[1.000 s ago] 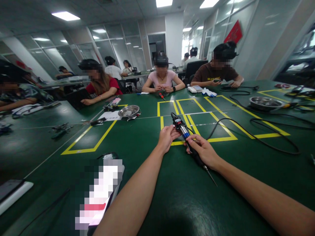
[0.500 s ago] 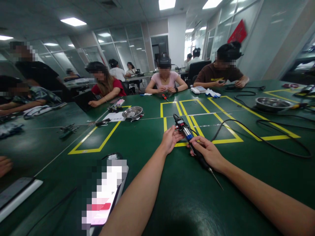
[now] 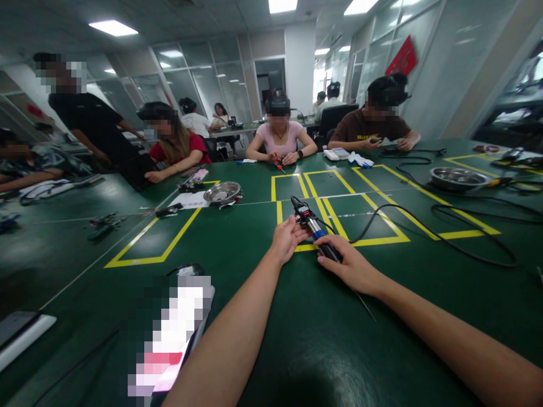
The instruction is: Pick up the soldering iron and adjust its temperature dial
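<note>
In the head view a corded electric screwdriver [image 3: 315, 229] with a black grip, a blue band and a silver collar is held slantwise above the table. Its long thin bit [image 3: 367, 308] sticks out toward me at the lower right. My right hand [image 3: 345, 260] wraps over the grip and covers its lower part. At the far end, where a black cable loops out beside a small red-marked part, my left hand [image 3: 288, 237] holds the tool between thumb and fingers, palm turned up. Part of the left fingers is hidden behind the tool.
The green table [image 3: 237, 249] carries yellow tape outlines. A phone [image 3: 178, 333] lies by my left forearm. Metal bowls stand at left [image 3: 222, 193] and right [image 3: 458, 177]. Black cable [image 3: 466, 252] curls across the right side. Several people sit around; one person [image 3: 89, 113] stands at left.
My right hand's grip has shifted, now covering the lower handle that showed before. The left hand stays at the far end. The view has shifted slightly, and the standing person has moved rightward.
</note>
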`<state>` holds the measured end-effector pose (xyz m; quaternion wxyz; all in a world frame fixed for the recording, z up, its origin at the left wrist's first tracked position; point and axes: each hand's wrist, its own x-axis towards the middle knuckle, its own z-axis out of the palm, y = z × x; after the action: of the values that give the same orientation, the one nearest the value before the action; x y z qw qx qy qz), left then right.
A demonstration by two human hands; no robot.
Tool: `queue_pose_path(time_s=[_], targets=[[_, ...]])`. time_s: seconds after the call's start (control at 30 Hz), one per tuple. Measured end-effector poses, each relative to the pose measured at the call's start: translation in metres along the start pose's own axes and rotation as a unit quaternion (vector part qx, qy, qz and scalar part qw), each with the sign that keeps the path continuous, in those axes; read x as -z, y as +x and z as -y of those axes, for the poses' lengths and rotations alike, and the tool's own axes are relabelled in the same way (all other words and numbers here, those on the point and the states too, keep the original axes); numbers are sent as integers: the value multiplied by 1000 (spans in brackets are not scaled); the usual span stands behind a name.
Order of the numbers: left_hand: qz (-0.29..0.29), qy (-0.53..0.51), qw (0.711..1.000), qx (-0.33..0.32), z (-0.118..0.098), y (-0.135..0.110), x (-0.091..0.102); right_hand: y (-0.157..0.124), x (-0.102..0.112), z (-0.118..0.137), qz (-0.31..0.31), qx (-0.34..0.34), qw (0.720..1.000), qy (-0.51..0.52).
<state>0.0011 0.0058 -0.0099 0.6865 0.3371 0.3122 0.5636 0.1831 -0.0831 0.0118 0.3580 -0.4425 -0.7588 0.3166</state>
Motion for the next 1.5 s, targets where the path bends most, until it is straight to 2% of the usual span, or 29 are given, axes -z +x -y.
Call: queue_pose_path(time_s=[0.1,0.4,0.57,0.67,0.8,0.87,0.93,1.0,1.07,1.17,1.27,1.37,1.5], targets=[[-3,6,1000,-1,0,0,0,-1,-1,5,14,25,996,-83],[2,26,1000,-6,0,-2,-3,0,0,14,74,15,972,-225],[6,37,999,-12,1,0,-1,1,-2,21,103,-15,967,-231],[7,45,999,-16,2,1,0,1,-6,20,78,-33,969,-230],[15,49,999,-16,1,0,-2,3,-6,12,42,-29,981,-188],[29,37,999,-11,-1,-1,-3,6,-1,7,46,-39,993,-104],[37,25,999,-7,-2,-3,-4,10,7,2,42,-77,995,42],[31,18,999,-8,-3,-4,-4,16,18,-3,2,-118,970,213],[27,18,999,-8,-5,-5,-5,21,34,-12,-77,-131,923,355],[22,27,999,-5,-6,-7,-6,27,69,-32,-195,-118,847,480],[16,37,999,-2,-8,-7,-7,24,110,-63,-260,-105,782,557],[13,46,999,2,-8,-7,-8,12,142,-94,-289,-107,714,628],[11,55,998,0,-7,-6,-8,-1,160,-117,-290,-91,638,707]])
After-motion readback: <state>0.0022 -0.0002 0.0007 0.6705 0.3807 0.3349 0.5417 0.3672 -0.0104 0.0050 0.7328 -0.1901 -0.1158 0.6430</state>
